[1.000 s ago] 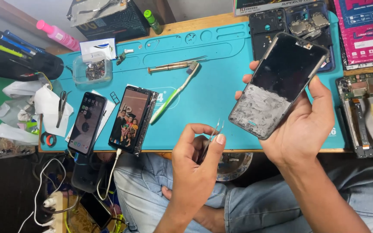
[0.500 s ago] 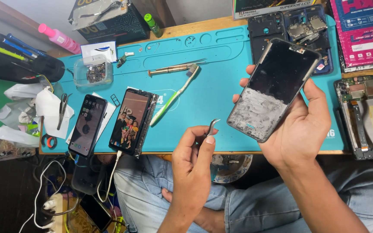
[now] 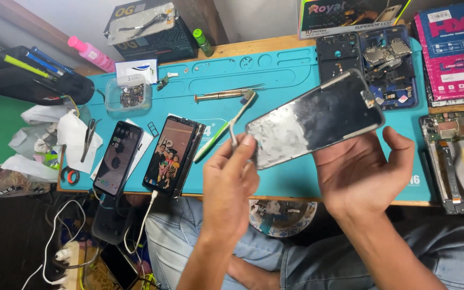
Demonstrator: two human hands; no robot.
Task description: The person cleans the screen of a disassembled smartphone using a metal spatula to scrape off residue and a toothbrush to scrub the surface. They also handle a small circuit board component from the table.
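Teal matting (image 3: 275,75) covered the bench. Over it the right hand (image 3: 363,172) gripped a phone panel (image 3: 318,119) by its lower edge, tilted. Just left of it the left hand (image 3: 229,180) pinched tweezers (image 3: 233,130), tips touching the panel's near corner. Further left lay a toothbrush (image 3: 222,128) and two lit phones (image 3: 173,156).

Teal mat (image 3: 275,75) (pink bottle (image 3: 91,53) too).

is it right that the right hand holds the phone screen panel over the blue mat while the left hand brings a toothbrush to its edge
Not quite. The head view shows the left hand bringing thin metal tweezers, not a toothbrush, to the edge of the phone screen panel. The green toothbrush lies on the blue mat. The right hand does hold the panel.
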